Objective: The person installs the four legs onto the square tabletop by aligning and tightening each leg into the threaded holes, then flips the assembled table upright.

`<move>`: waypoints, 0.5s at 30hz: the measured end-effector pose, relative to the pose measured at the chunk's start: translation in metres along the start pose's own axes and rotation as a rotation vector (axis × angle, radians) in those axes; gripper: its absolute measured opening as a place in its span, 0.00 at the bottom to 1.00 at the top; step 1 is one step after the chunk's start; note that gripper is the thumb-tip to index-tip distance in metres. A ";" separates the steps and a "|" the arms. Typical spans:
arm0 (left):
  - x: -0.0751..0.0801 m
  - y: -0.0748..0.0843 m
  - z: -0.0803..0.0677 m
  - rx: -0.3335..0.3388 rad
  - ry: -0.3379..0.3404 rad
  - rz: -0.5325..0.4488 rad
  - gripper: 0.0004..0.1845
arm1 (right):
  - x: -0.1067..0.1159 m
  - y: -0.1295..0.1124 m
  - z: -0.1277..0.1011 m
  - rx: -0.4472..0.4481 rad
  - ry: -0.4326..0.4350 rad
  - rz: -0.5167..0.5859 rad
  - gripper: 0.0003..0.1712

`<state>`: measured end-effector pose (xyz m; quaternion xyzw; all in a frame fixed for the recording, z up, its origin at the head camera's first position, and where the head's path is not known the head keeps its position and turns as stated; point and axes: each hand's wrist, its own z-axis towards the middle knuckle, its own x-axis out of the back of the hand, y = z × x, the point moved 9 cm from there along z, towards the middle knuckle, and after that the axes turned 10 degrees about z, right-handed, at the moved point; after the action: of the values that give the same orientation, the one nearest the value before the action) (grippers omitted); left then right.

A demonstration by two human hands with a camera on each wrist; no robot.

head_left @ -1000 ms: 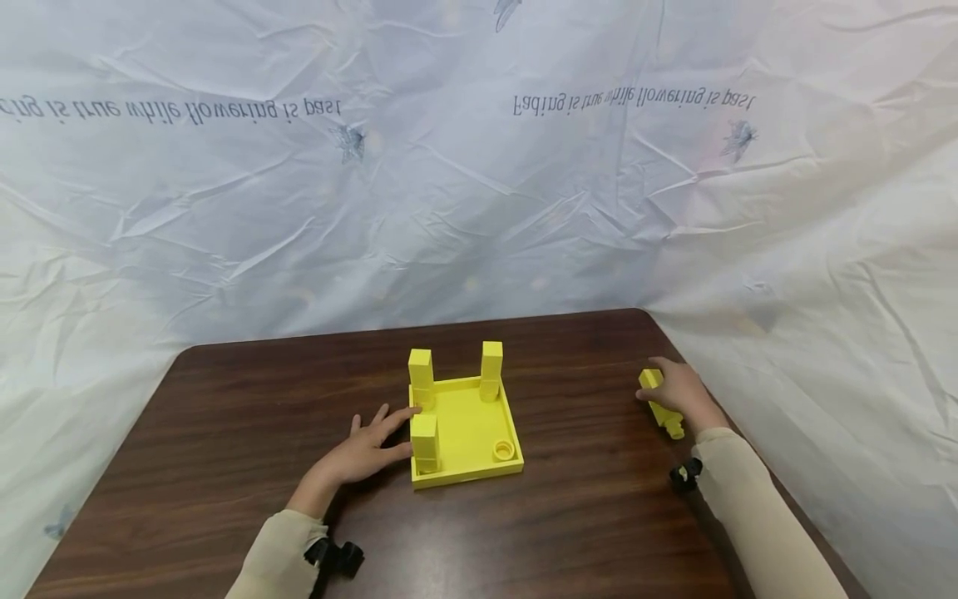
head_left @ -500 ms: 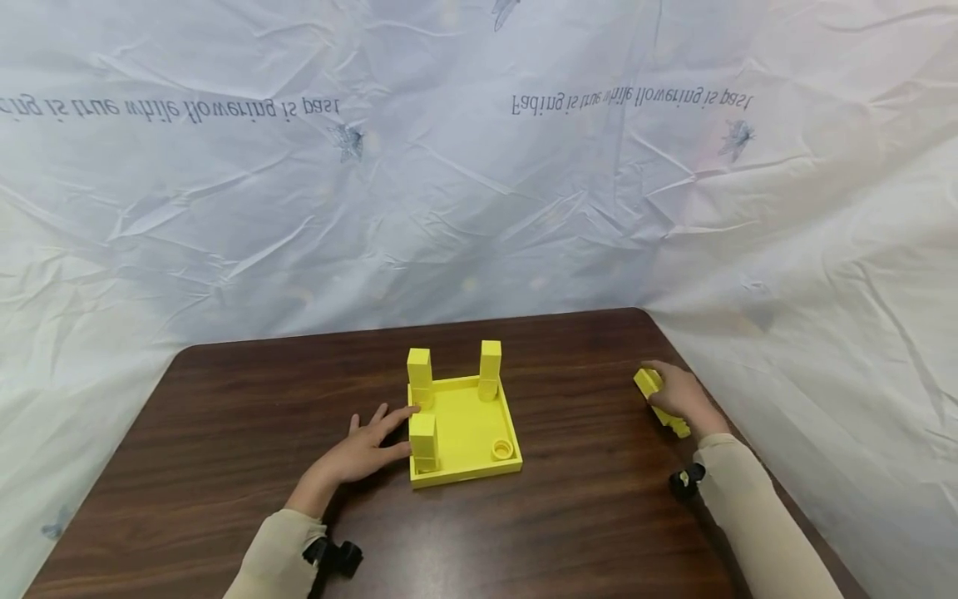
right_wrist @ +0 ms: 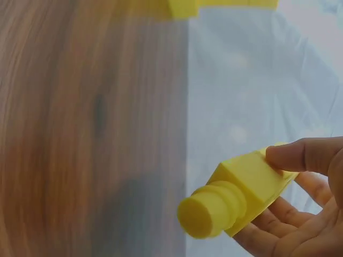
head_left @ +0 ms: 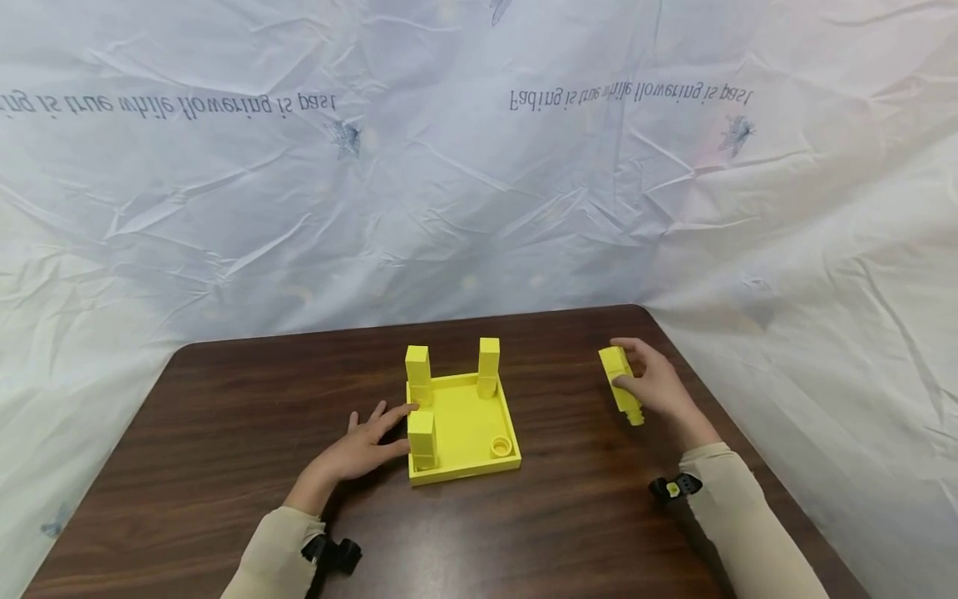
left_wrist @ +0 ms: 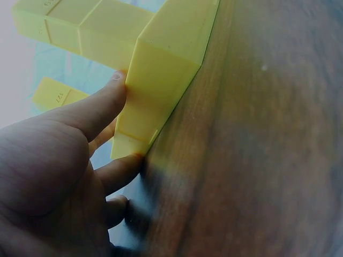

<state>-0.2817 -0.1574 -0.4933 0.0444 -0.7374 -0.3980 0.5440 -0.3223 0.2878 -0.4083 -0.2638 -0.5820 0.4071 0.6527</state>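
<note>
From the head we look forward and down across the brown table [head_left: 224, 433] at middle distance, the yellow tray [head_left: 464, 416] at centre and the white sheet [head_left: 449, 208] at twelve o'clock. Our left wrist camera sits hard against the tray's wall [left_wrist: 161, 80], which both views share. Our right wrist camera looks close along the yellow peg block [right_wrist: 236, 195], at three o'clock in the head view [head_left: 619, 384].

Left wrist view: yellow tray [left_wrist: 161, 69] cut off at top; table [left_wrist: 268, 160] blurred.
</note>
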 end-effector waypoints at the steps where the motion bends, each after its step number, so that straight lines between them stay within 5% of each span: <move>1: 0.001 0.000 0.000 0.000 0.001 0.004 0.38 | -0.003 -0.007 0.000 0.027 -0.001 0.017 0.35; 15: 0.001 0.000 -0.001 0.003 -0.002 -0.007 0.38 | -0.051 -0.070 -0.006 0.192 -0.033 0.210 0.31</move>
<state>-0.2818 -0.1583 -0.4924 0.0475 -0.7384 -0.3986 0.5420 -0.3000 0.2087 -0.3800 -0.2532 -0.5201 0.5312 0.6190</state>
